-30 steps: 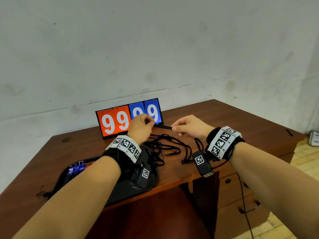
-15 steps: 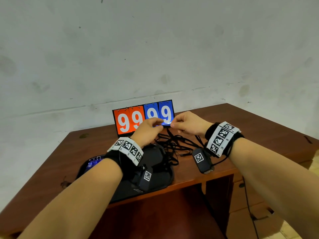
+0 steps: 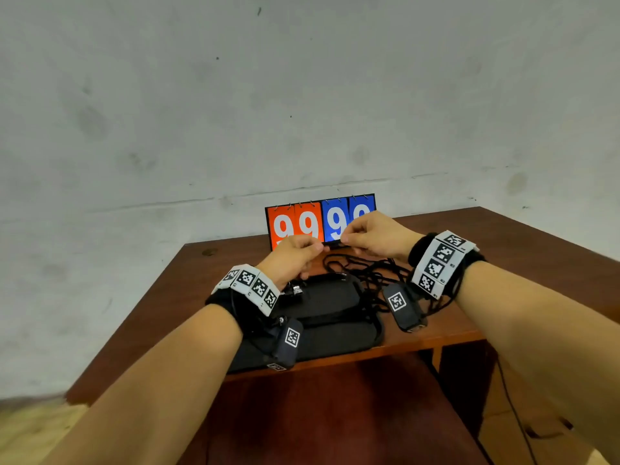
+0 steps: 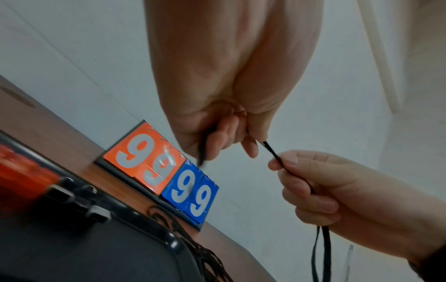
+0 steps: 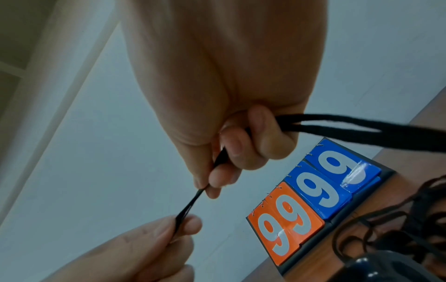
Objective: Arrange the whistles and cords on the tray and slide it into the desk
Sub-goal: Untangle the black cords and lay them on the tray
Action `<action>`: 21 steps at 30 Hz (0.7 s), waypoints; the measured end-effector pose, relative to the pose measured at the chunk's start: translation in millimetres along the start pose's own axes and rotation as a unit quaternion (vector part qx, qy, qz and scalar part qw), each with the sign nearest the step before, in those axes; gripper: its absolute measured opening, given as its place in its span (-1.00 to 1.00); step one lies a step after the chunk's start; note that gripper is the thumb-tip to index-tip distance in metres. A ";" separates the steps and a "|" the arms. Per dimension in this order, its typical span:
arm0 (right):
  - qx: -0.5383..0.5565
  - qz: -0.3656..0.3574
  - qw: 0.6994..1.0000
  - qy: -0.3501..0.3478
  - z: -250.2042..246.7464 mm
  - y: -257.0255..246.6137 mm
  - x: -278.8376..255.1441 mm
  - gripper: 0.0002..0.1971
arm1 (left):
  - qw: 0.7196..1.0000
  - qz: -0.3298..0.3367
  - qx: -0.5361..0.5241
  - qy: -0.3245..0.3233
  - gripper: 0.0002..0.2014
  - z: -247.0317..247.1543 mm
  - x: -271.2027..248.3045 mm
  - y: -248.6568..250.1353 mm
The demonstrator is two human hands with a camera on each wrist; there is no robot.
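Note:
Above the desk, both hands hold one black cord [image 3: 333, 243] taut between them. My left hand [image 3: 317, 248] pinches its end, and my right hand [image 3: 345, 239] grips it a short way along. The left wrist view shows the cord [image 4: 271, 150] running from my left hand [image 4: 251, 141] into my right hand [image 4: 284, 166]. A doubled length [image 5: 362, 126] trails out of my right hand [image 5: 207, 187]. A tangle of black cords [image 3: 365, 270] lies on the desk below. The black tray [image 3: 328, 313] sits at the front edge, with whistles [image 3: 297, 290] at its left.
An orange and blue flip scoreboard [image 3: 322, 219] reading 99 99 stands behind my hands near the wall. The brown desk [image 3: 503, 250] extends to the right. Its drawers [image 3: 536, 431] are at the lower right, with an open bay under the top.
My hands have drawn closer together, so the stretch of cord between them is shorter. My head has shifted, putting the desk lower and more central in view.

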State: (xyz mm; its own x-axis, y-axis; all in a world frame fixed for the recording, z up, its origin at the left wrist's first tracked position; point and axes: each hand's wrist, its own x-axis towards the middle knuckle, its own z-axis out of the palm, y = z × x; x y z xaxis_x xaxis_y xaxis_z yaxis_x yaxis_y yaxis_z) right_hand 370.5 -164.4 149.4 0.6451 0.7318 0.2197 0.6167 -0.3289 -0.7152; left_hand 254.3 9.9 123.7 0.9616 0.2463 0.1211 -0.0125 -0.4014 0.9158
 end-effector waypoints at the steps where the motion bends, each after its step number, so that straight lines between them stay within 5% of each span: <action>1: -0.001 -0.001 1.000 -0.008 4.3 -1.7 1.7 -0.84 | 1.000 -0.007 0.004 0.005 -0.76 -10.1 -6.0 -2.7; 11: -0.002 0.013 0.999 -0.041 29.4 4.2 2.3 -0.88 | 0.981 -0.064 0.140 0.117 -0.85 -86.0 -52.6 -34.0; 21: -0.008 0.073 0.997 -0.021 37.9 36.0 -14.2 -0.89 | 0.971 -0.096 0.174 0.132 -0.92 -114.1 -72.5 -77.1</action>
State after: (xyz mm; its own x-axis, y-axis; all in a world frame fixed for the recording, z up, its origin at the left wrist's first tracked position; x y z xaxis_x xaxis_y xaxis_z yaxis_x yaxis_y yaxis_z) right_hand 366.4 -164.0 95.4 0.7095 0.6996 0.0851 0.5246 -0.4437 -0.7266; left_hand 154.3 123.6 88.1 0.8332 0.5444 0.0972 0.2968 -0.5886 0.7520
